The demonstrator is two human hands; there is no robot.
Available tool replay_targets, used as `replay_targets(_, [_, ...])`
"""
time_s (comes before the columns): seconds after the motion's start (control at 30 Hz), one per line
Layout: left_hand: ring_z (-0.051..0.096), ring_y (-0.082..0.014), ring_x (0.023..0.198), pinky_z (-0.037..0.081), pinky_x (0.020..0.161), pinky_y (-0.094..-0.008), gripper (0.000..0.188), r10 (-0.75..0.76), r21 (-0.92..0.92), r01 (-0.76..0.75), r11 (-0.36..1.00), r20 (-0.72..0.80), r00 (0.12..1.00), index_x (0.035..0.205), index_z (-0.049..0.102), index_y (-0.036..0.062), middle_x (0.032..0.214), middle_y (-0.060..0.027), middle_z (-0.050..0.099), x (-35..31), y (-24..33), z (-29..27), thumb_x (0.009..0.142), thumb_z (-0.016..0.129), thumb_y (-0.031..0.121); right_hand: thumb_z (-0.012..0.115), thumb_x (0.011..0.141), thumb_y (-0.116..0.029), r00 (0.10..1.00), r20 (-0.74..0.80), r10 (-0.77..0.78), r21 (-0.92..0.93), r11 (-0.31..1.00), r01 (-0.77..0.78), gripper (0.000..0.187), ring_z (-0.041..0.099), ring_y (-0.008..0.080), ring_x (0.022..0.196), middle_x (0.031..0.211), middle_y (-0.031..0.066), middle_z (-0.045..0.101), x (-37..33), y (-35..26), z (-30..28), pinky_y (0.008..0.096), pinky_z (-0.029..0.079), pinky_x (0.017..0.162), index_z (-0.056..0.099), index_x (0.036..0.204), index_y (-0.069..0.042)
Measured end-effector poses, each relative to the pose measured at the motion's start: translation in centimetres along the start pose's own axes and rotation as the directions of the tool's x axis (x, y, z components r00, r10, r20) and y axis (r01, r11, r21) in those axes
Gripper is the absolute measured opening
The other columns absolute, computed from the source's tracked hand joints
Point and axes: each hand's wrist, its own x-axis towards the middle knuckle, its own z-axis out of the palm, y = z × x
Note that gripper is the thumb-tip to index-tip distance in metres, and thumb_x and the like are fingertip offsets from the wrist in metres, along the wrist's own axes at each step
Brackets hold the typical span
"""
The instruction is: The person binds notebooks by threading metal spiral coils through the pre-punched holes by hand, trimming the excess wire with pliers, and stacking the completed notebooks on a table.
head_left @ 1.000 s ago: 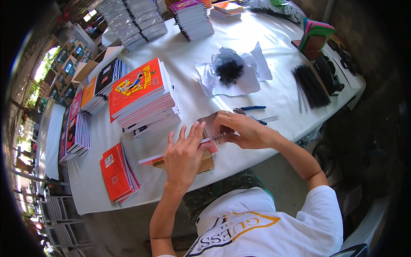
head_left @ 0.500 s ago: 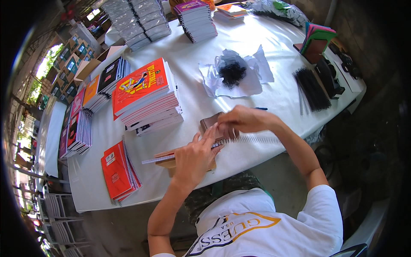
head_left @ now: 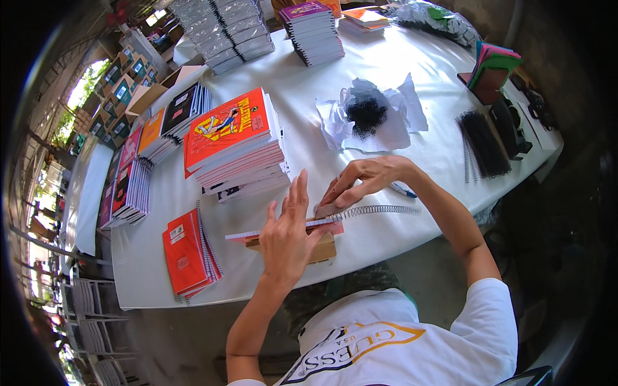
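Edge-on in front of me is a notebook (head_left: pixel 239 237) with white pages and a reddish cover, against a tan block (head_left: pixel 324 249). My left hand (head_left: pixel 286 238) is at this notebook, its fingers stretched up and apart, its thumb beside the page edges. My right hand (head_left: pixel 368 180) is closed on a small brown block (head_left: pixel 329 210) at the right end of the notebook's edge. The fingers hide most of that block. From that end a dark spiral binding coil (head_left: pixel 380 209) runs out to the right, below my right wrist.
A tall pile of orange-covered books (head_left: pixel 235 141) stands beyond my left hand. Red spiral notebooks (head_left: pixel 187 251) lie at the left. Crumpled white paper (head_left: pixel 393 132) holds short black coils (head_left: pixel 367 117). Long black coils (head_left: pixel 483 143) lie at the right, near a blue pen (head_left: pixel 403 189).
My right hand has come down onto the brown block and brought it to the notebook's edge. My left fingers have lifted and spread. The view has shifted slightly.
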Motion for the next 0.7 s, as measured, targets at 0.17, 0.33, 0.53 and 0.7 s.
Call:
replay_targets(0.17, [0.061, -0.0307, 0.115, 0.047, 0.097, -0.0482, 0.105, -0.012, 0.006, 0.012, 1.000, -0.017, 1.000, 0.152, 0.026, 0.0132, 0.140, -0.0133, 0.051, -0.1, -0.2, -0.1, 0.066, 0.083, 0.031, 0.061, 0.089, -0.045, 0.951, -0.070, -0.301, 0.215, 0.927, 0.309, 0.055, 0.063, 0.0308, 0.107, 0.121, 0.0202, 0.064, -1.0, 0.2, -0.6, 0.0376, 0.045, 0.095, 0.066, 0.119, 0.001])
replay_targets(0.33, [0.062, -0.0298, 0.113, 0.048, 0.095, -0.0491, 0.104, 0.007, 0.020, -0.006, 1.000, -0.032, 0.999, 0.152, 0.026, 0.0144, 0.138, -0.0124, 0.054, 0.1, -0.1, 0.1, 0.067, 0.081, 0.040, 0.062, 0.090, -0.038, 0.994, -0.066, -0.084, 0.048, 0.995, 0.087, 0.049, 0.064, 0.0255, 0.096, 0.114, 0.0210, 0.067, -1.2, -0.5, -1.2, 0.0348, 0.047, 0.088, 0.066, 0.120, 0.001])
replay_targets(0.53, [0.062, -0.0274, 0.111, 0.051, 0.092, -0.0410, 0.105, 0.008, 0.003, -0.008, 1.000, -0.025, 1.000, 0.152, 0.027, 0.0145, 0.137, -0.0127, 0.053, 0.0, 0.0, 0.0, 0.065, 0.083, 0.030, 0.061, 0.091, -0.040, 0.998, -0.068, 0.018, -0.007, 1.000, -0.018, 0.049, 0.065, 0.0252, 0.091, 0.111, 0.0200, 0.068, -0.7, 0.2, 0.4, 0.0363, 0.050, 0.080, 0.067, 0.119, 0.000])
replay_targets(0.7, [0.063, -0.0280, 0.110, 0.052, 0.091, -0.0411, 0.107, 0.008, 0.014, -0.008, 1.000, -0.005, 1.000, 0.152, 0.028, 0.0154, 0.137, -0.0124, 0.053, -0.1, -0.1, -0.2, 0.062, 0.085, 0.031, 0.059, 0.089, -0.045, 0.994, -0.073, -0.081, -0.057, 0.995, 0.077, 0.055, 0.065, 0.0260, 0.090, 0.108, 0.0205, 0.068, 0.0, 0.9, 1.5, 0.0380, 0.051, 0.078, 0.067, 0.118, 0.001])
